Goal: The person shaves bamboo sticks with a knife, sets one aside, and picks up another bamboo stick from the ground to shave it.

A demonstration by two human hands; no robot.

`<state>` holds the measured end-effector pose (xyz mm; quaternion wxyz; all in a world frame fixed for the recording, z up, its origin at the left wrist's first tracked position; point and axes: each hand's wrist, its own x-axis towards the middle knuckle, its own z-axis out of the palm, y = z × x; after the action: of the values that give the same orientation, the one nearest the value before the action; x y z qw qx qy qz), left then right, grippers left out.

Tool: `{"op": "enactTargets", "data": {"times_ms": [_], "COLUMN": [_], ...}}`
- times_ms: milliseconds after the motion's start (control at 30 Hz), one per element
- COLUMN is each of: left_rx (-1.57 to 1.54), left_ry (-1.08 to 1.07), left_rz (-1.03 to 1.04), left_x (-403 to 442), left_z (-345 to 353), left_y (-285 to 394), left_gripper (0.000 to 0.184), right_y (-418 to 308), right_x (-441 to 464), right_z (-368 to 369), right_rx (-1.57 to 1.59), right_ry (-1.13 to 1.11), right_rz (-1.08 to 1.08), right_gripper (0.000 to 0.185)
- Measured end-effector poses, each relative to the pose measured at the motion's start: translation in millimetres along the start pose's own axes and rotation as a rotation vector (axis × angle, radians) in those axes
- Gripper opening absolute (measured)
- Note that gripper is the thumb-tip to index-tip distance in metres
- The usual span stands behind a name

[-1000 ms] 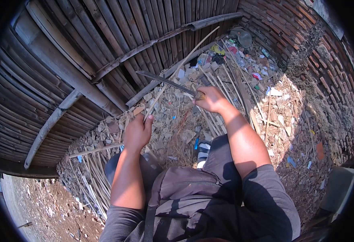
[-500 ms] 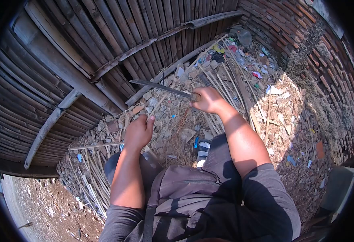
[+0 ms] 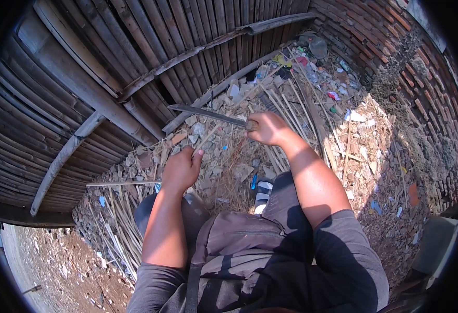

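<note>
My right hand (image 3: 268,128) is wrapped round the wooden handle of a machete (image 3: 210,113). Its long dark blade points left, towards the bamboo wall. Lower and to the left, my left hand (image 3: 181,169) is closed on a thin bamboo strip (image 3: 206,139), thumb along the top. The strip runs up and to the right, and in this view it crosses the blade; I cannot tell whether the two touch. The fingers of my left hand are mostly hidden behind its back.
A bamboo wall (image 3: 150,47) stands ahead and left, a brick wall (image 3: 427,88) on the right. Rubble and litter cover the ground. Split bamboo strips (image 3: 119,229) lie at the left, more slats (image 3: 304,107) beyond my right hand. A sandaled foot (image 3: 263,195) is below.
The far end of the bamboo strip has dropped lower and nearer. My left hand has shifted very slightly, while my right hand and the machete stay almost still.
</note>
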<state>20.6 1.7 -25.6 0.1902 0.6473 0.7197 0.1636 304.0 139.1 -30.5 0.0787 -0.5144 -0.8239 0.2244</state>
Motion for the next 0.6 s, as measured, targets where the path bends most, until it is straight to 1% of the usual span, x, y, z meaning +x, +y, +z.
{"op": "enactTargets", "data": {"times_ms": [267, 467, 567, 600], "left_rx": [0.014, 0.034, 0.046, 0.052], "left_ry": [-0.016, -0.044, -0.066, -0.070], "left_rz": [0.001, 0.028, 0.034, 0.035], "left_x": [-1, -1, 0, 0], "left_z": [2, 3, 4, 4], "left_y": [1, 1, 0, 0], "left_gripper": [0.046, 0.048, 0.049, 0.049], "right_y": [-8, -12, -15, -14], "right_x": [-4, -4, -3, -2], "right_z": [-1, 4, 1, 2], "right_rx": [0.027, 0.003, -0.043, -0.050], "right_ry": [-0.011, 0.000, -0.054, -0.039], "right_rz": [-0.068, -0.051, -0.046, -0.035], "right_gripper": [0.050, 0.047, 0.047, 0.047]}}
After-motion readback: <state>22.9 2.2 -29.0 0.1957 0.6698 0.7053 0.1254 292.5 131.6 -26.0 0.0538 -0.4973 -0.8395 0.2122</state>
